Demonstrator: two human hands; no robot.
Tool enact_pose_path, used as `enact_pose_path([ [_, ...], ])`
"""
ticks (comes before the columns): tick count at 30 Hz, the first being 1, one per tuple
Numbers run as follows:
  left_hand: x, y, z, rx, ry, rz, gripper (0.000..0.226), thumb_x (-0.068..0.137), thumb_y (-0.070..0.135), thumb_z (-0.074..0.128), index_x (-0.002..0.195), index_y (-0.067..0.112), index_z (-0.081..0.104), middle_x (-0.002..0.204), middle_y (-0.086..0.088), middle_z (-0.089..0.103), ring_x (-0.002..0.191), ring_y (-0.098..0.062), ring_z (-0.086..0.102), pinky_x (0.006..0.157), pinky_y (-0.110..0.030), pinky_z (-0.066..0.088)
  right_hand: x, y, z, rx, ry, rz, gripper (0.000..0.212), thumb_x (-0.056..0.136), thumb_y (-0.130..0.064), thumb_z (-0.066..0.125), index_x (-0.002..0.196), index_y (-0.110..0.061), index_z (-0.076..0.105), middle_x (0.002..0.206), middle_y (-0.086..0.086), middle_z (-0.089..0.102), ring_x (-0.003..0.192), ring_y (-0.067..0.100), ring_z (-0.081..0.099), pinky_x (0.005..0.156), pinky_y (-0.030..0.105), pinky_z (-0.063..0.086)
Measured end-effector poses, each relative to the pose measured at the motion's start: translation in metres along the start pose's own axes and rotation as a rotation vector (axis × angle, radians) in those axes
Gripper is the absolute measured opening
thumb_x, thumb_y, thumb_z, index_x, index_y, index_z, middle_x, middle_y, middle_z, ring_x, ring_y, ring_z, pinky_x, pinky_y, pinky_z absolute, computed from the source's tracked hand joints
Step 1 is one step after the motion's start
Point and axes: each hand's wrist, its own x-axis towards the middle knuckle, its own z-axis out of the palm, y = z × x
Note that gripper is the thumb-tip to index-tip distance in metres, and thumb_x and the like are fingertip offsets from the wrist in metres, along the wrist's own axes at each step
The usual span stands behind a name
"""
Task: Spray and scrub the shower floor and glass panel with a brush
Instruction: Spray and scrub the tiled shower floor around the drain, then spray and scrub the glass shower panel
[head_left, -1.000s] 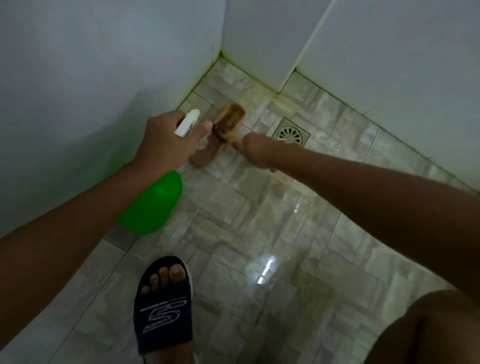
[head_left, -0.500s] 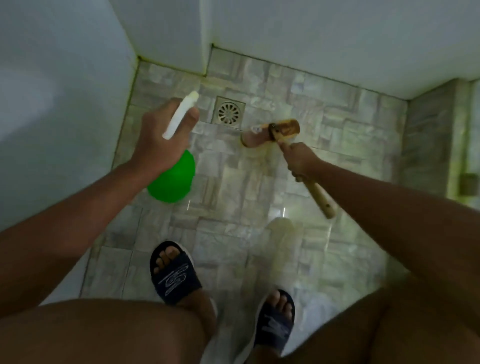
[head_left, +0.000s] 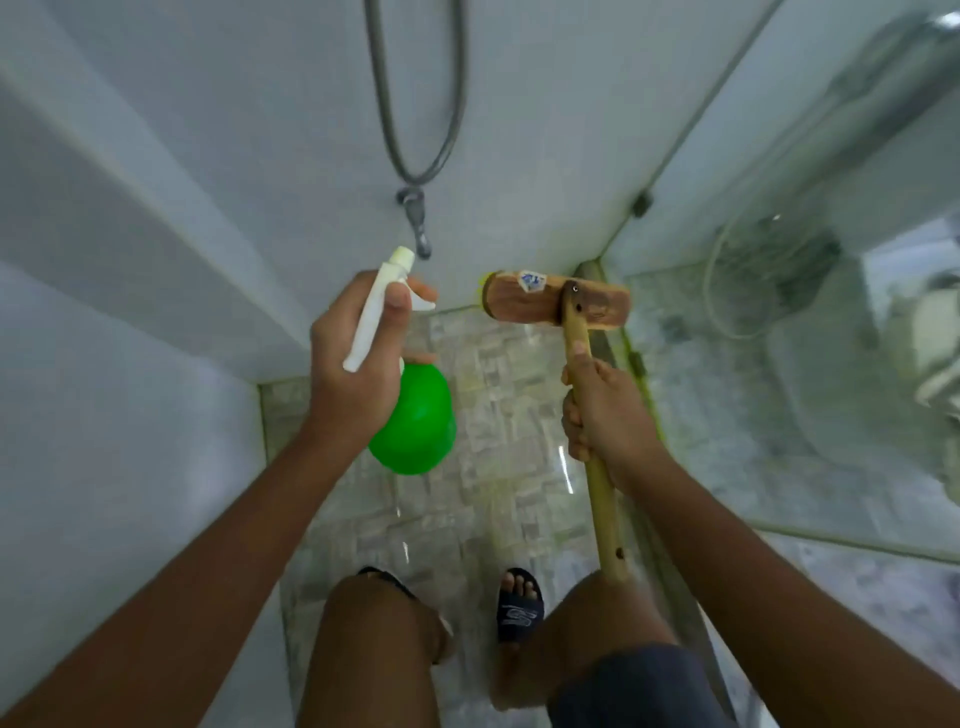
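My left hand (head_left: 358, 374) grips the white trigger head of a green spray bottle (head_left: 415, 426), its nozzle pointing up toward the back wall. My right hand (head_left: 602, 410) holds the wooden handle of a scrub brush (head_left: 556, 304), whose wooden head is raised off the floor near the corner where the wall meets the glass panel (head_left: 779, 218). The wet stone-pattern shower floor (head_left: 498, 395) lies below both hands. The brush bristles face away and are hidden.
A grey shower hose (head_left: 415, 104) loops down the white back wall to a hook. White walls close in the left side. My knees and dark sandals (head_left: 519, 608) stand on the floor at the bottom. Beyond the glass, bathroom fixtures show dimly.
The view has tilted up from the floor toward the back wall and glass. The brush has lifted off the floor near the drain, and both hands have risen.
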Motion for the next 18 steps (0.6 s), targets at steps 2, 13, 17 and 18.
enact_pose_path([
  [2,0.011,0.085,0.016,-0.02,-0.033,0.036,0.041,0.109,0.032,0.046,0.105,-0.001,0.07,0.104,0.01,0.073,0.102,-0.011,0.07,0.078,-0.053,0.063,-0.052,-0.066,-0.028,0.032,0.065,-0.094,0.043,0.1,-0.053,0.042,0.08,-0.015,0.047,0.057,0.01,0.033,0.042,0.017,0.029,0.038,0.025,0.03],
  [13,0.078,0.477,0.103,-0.126,-0.204,0.444,0.042,0.108,0.044,0.044,0.097,0.017,0.074,0.097,-0.003,0.074,0.089,0.012,0.06,0.085,-0.029,0.054,-0.263,-0.373,-0.176,0.061,0.43,-0.668,0.049,0.096,-0.053,0.038,0.088,-0.007,0.052,0.054,0.005,0.041,0.044,0.019,0.036,0.04,0.029,0.033],
  [17,0.108,0.593,0.132,-0.247,-0.295,0.578,0.044,0.102,0.055,0.048,0.093,0.023,0.077,0.095,0.004,0.079,0.096,-0.012,0.073,0.094,-0.05,0.06,-0.33,-0.475,-0.219,0.102,0.588,-0.901,0.04,0.099,-0.047,0.04,0.09,-0.011,0.053,0.053,0.002,0.038,0.039,0.013,0.034,0.037,0.022,0.032],
  [18,0.113,0.616,0.138,-0.264,-0.321,0.604,0.045,0.1,0.057,0.05,0.089,0.023,0.078,0.092,0.004,0.079,0.092,-0.013,0.074,0.092,-0.05,0.06,-0.346,-0.498,-0.228,0.109,0.634,-0.941,0.037,0.101,-0.044,0.04,0.091,-0.011,0.053,0.053,0.003,0.037,0.039,0.013,0.033,0.037,0.021,0.031],
])
